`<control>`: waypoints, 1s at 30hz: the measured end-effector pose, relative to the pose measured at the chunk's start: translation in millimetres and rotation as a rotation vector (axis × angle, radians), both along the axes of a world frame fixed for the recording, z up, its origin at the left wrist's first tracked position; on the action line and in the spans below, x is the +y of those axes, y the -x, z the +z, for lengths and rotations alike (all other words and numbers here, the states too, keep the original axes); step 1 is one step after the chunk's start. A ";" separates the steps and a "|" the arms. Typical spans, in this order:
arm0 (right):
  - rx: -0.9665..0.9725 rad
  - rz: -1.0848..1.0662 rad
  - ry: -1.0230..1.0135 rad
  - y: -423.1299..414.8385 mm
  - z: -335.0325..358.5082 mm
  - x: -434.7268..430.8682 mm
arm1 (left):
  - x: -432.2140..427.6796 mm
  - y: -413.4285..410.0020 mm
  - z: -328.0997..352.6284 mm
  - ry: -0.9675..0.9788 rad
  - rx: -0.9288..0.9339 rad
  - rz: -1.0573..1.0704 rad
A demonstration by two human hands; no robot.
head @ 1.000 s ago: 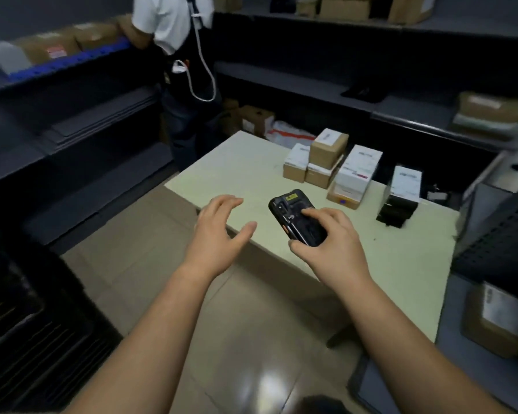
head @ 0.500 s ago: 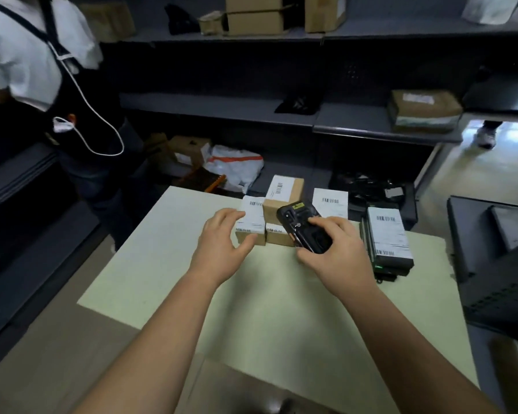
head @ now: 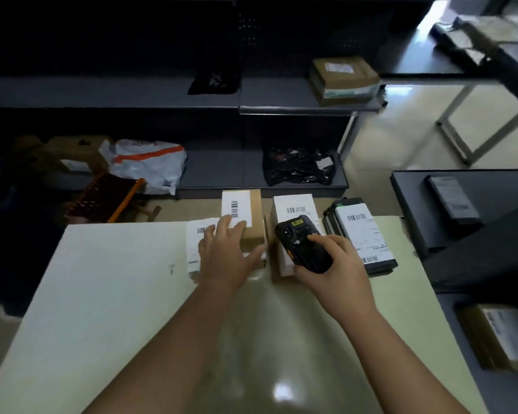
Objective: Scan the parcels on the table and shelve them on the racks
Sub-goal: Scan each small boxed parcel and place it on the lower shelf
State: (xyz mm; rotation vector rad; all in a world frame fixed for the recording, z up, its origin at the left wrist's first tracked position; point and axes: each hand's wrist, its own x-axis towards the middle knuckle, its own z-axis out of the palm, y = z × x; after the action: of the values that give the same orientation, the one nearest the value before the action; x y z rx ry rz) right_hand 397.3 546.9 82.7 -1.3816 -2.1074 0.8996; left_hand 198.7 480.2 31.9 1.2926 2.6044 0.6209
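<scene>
Several labelled parcels sit at the far edge of the pale table [head: 108,294]. My left hand [head: 225,255] lies with fingers spread on the brown cardboard box [head: 253,213] that is stacked on other boxes; whether it grips the box I cannot tell. A flat white-labelled parcel [head: 193,243] lies just left of that hand. My right hand [head: 332,267] holds a black handheld scanner [head: 302,243] over a white-topped box [head: 293,209]. To the right lies a black parcel with a white label [head: 362,231].
Dark racks [head: 281,109] stand beyond the table, with a brown box [head: 344,79] and black bags [head: 296,165] on them. A white and orange mailer bag [head: 147,162] lies at the lower left. Another rack with a cardboard box [head: 503,336] is at the right.
I have moved up to the table. My left hand has come down onto the stacked brown box. The scanner hand has moved over the white-topped box. The person at left has left the view.
</scene>
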 end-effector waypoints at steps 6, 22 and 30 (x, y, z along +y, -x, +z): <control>-0.033 -0.071 0.034 -2.0 -1.2 4.2 | 32.1 -2.9 -8.5 0.036 0.013 0.079; 0.155 0.150 -0.090 -12.4 94.9 -10.6 | -29.2 -27.6 103.3 -0.374 0.198 0.137; 0.188 0.243 -0.291 -16.2 188.8 -26.9 | -50.8 -13.9 198.8 -0.602 0.453 0.081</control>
State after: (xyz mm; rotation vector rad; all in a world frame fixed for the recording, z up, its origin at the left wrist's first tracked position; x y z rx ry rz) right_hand 413.5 520.0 271.5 -0.8755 -2.1850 0.7423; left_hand 212.6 429.5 230.7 1.6527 2.9607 1.3457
